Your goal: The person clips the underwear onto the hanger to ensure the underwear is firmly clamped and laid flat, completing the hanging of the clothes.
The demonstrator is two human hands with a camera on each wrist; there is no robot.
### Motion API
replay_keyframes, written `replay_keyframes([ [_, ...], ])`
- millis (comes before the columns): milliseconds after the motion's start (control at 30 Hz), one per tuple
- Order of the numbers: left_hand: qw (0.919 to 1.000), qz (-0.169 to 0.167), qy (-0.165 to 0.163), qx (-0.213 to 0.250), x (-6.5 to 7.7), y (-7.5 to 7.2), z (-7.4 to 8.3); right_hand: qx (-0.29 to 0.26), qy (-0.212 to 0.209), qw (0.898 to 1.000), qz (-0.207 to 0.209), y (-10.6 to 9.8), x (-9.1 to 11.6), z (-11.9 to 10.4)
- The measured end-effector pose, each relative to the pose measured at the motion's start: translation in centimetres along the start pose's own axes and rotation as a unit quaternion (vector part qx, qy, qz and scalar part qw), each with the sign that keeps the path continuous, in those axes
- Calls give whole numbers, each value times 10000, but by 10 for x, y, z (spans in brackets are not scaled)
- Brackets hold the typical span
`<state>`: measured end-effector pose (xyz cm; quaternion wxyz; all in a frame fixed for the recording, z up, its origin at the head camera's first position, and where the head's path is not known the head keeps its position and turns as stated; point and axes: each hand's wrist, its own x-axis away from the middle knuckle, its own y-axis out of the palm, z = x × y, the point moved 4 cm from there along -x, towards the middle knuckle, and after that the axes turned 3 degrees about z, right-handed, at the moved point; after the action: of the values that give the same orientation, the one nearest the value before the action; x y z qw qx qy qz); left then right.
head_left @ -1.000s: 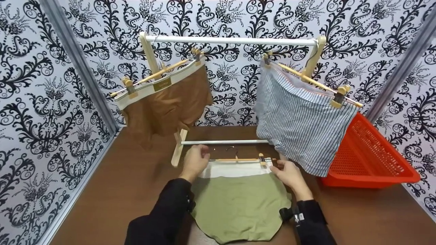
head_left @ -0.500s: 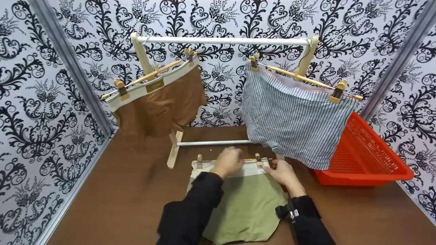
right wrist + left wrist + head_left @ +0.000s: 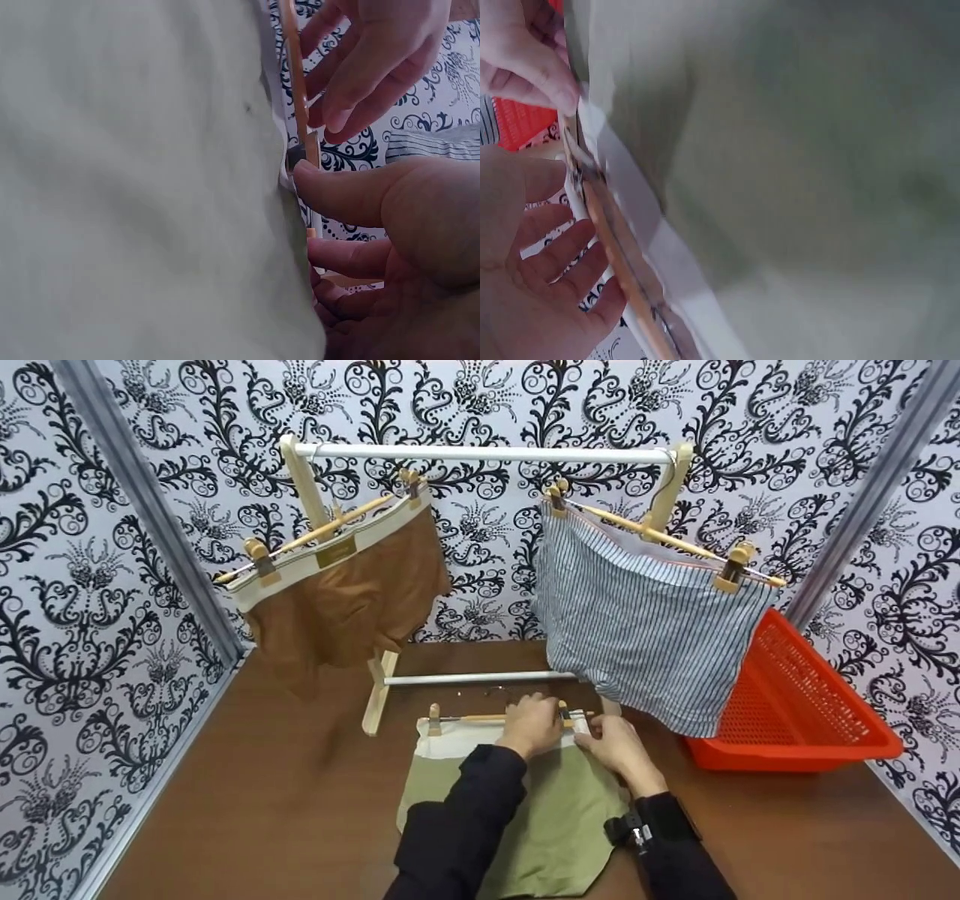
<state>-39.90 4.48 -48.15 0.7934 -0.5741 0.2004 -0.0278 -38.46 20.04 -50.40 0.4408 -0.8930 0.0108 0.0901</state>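
Olive-green shorts (image 3: 566,817) with a white waistband lie on the brown table, their waistband along a wooden clip hanger (image 3: 480,718). The hanger's left clip (image 3: 434,721) sits on the waistband's left end. My left hand (image 3: 534,725) reaches across to the right clip (image 3: 564,711); its fingers are loosely bent beside the hanger bar in the left wrist view. At the waistband's right corner, my right hand (image 3: 619,746) pinches the cloth between thumb and fingers, the thumb close to the clip (image 3: 309,148) in the right wrist view. The left forearm covers part of the shorts.
Behind stands a rack with a white rail (image 3: 480,453). Brown shorts (image 3: 352,592) hang from it at left, striped shorts (image 3: 645,622) at right, close above my right hand. A red plastic basket (image 3: 802,757) stands at the right, and patterned walls enclose the table (image 3: 285,810).
My left hand has left the hanger's left end and moved right along the bar to the right clip. The right hand stays at the right corner. The head view has shifted slightly.
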Motion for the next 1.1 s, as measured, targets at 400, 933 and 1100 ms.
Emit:
replay_keyframes([
  [400, 9983, -35, -224, 528, 4, 13, -5, -190, 78, 9996, -205, 0, 2, -5],
  [933, 9817, -17, -498, 1840, 0, 19, -10, -1252, 600, 9902, -163, 4, 0, -3],
  [1100, 9776, -16, -481, 2047, 2, 18, -10, -395, 463, 9981, -84, 4, -1, -1],
])
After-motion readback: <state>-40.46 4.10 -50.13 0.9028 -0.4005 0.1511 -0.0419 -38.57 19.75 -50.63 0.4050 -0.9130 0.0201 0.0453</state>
